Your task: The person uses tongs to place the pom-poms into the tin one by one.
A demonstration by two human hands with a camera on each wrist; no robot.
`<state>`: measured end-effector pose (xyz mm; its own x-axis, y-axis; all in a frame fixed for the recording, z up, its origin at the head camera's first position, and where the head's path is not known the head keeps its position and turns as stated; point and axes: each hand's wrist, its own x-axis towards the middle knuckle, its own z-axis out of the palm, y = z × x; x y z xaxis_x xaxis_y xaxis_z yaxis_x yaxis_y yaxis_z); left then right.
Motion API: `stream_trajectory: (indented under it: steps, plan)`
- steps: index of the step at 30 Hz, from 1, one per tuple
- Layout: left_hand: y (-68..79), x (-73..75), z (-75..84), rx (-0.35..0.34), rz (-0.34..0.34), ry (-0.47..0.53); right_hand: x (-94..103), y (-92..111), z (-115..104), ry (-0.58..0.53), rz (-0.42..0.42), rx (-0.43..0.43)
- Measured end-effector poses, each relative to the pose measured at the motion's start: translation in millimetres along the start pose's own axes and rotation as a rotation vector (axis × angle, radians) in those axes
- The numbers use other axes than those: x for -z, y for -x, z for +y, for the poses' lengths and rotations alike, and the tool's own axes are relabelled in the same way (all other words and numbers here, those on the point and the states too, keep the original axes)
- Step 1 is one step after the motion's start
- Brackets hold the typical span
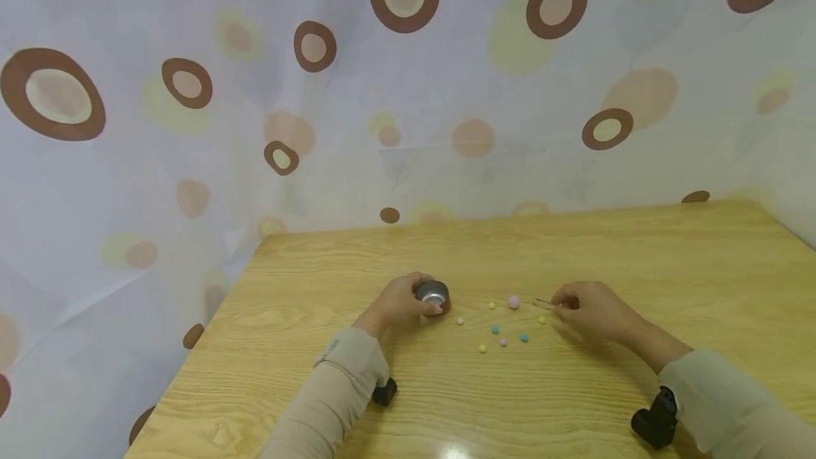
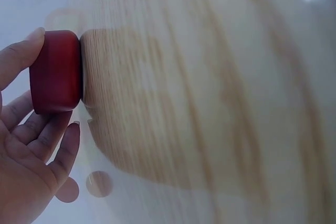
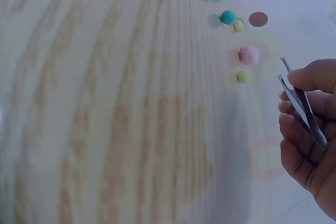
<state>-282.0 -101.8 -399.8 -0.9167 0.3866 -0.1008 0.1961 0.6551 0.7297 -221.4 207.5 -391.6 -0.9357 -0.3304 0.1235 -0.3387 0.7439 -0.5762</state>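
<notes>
My left hand (image 1: 398,302) grips a small round cup (image 1: 433,295) that stands on the table, its metal-grey inside facing up. In the left wrist view the cup's outside (image 2: 56,72) is red, with the thumb on one side and fingers on the other. Metal tweezers (image 3: 310,114) are pinched in my right hand (image 1: 596,309), their tips apart with nothing between them. Between the hands lie several small balls: a larger pink ball (image 1: 513,302), a yellow ball (image 1: 542,320) close to the right fingers, a blue ball (image 1: 524,338) and others in yellow, pink and pale tones.
The wooden table (image 1: 306,282) extends around both hands. A pale sheet with brown ringed spots (image 1: 404,126) hangs behind and to the left of it. Black wrist devices (image 1: 656,420) sit under both sleeves.
</notes>
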Motion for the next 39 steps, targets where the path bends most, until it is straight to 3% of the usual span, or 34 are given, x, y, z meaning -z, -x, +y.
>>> stream_trajectory:
  steps: [12, 39]
  plan:
    - [2.0, 1.3, 1.4, -0.004, 0.005, -0.006, -3.4, 4.8, 2.9, -0.018, -0.055, -0.020]
    - [-1.3, 0.5, -1.5, -0.010, 0.003, -0.027, -7.2, 9.1, 6.2, -0.026, -0.095, 0.016]
